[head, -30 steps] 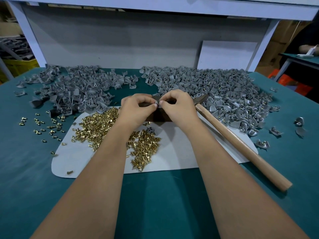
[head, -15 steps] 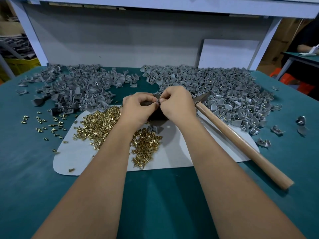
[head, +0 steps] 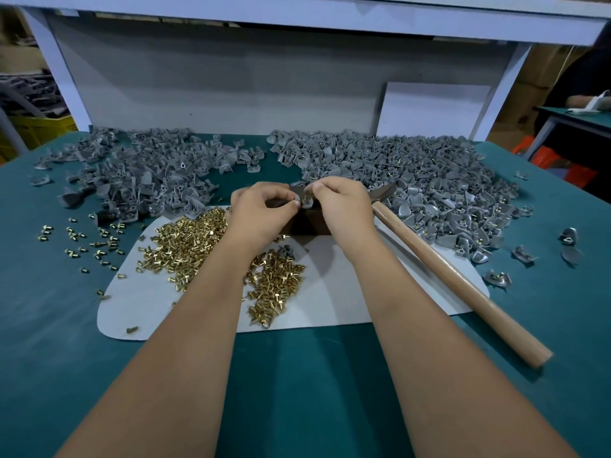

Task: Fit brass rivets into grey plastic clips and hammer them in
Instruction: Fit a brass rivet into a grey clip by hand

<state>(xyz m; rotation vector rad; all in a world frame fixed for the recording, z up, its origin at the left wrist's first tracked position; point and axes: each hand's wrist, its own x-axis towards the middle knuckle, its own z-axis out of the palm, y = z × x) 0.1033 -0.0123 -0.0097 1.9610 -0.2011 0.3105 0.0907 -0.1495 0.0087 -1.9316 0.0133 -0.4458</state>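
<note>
Both hands meet over a dark block [head: 305,223] at the far edge of the white mat [head: 347,292]. My left hand [head: 261,213] pinches a small grey clip [head: 305,203] at its fingertips. Above the clip, my right hand [head: 342,204] pinches a brass rivet [head: 305,194] with its stem pointing down at the clip. Loose brass rivets [head: 188,246] lie heaped on the mat under my left forearm. A hammer [head: 453,276] with a wooden handle lies to the right of my right hand, its head near the block.
A pile of plain grey clips [head: 139,180] spreads at the back left, a larger pile of riveted clips [head: 413,180] at the back right. Scattered rivets [head: 86,239] lie on the green table left of the mat. Another person sits at a far-right table [head: 575,117].
The right hand has lifted slightly, so the rivet now shows between the fingertips above the clip. Both hands stay over the block; the hammer has not moved.
</note>
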